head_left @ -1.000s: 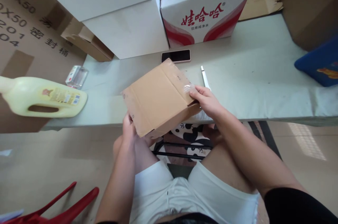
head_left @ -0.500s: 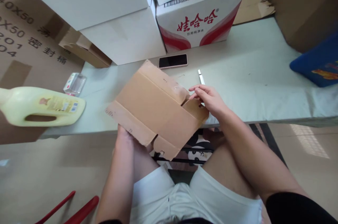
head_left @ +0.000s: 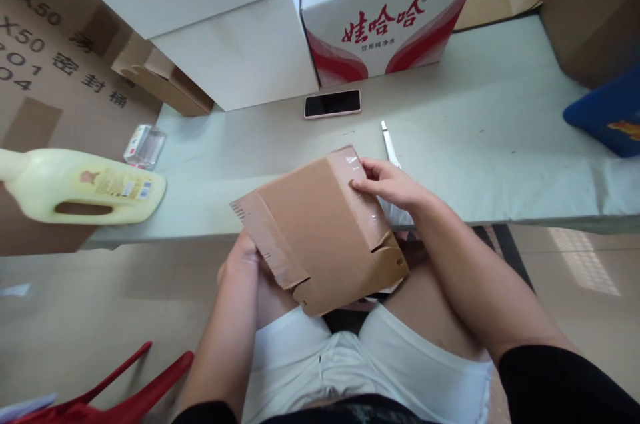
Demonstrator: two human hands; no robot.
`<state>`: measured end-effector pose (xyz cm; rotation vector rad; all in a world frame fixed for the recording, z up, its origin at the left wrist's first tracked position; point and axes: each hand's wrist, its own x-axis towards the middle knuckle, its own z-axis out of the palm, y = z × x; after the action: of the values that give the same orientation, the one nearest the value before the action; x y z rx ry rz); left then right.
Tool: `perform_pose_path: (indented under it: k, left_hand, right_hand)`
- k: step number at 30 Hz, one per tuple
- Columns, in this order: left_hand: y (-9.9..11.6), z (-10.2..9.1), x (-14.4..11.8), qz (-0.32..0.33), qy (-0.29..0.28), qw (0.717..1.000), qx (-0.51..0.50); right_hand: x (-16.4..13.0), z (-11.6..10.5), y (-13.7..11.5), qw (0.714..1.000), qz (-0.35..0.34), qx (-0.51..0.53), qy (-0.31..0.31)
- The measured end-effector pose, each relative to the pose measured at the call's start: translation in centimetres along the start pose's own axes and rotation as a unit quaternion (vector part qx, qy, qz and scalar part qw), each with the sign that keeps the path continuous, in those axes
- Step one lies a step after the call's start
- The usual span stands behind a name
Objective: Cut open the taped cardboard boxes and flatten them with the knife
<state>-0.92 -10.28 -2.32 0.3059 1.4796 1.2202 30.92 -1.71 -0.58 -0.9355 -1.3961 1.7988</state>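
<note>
A brown piece of cardboard (head_left: pixel 317 224), with fold lines, slits and taped flaps, is held tilted over my lap at the table's front edge. My right hand (head_left: pixel 387 183) grips its upper right flap, thumb on top and fingers behind. At the lower left edge is my left hand (head_left: pixel 246 252), its fingers hidden beneath the cardboard, which rests on them. Just beyond my right hand lies a slim white utility knife (head_left: pixel 389 144) on the tablecloth.
A black-screened phone (head_left: pixel 333 105) lies before a white and red carton (head_left: pixel 385 31). On the left are a pale yellow jug (head_left: pixel 90 187) and a small clear box (head_left: pixel 145 146). A blue container (head_left: pixel 607 114) stands right on the green tablecloth (head_left: pixel 480 144). Red chair parts (head_left: pixel 150 387) show below left.
The cardboard has turned clockwise and come nearer to my lap. My right hand has shifted from the corner flap to the taped upper right flap and now grips it.
</note>
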Motion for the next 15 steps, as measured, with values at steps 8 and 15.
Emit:
perform_pose_path:
  k: [8, 15]
  left_hand:
    - [0.1, -0.5, 1.0, -0.029, -0.016, 0.998, 0.054]
    - [0.8, 0.4, -1.3, -0.012, -0.091, 0.995, -0.034]
  right_hand:
    - [-0.4, -0.3, 0.0, 0.999, -0.025, -0.022, -0.001]
    - [0.6, 2.6, 1.3, 0.989, -0.014, 0.099, 0.109]
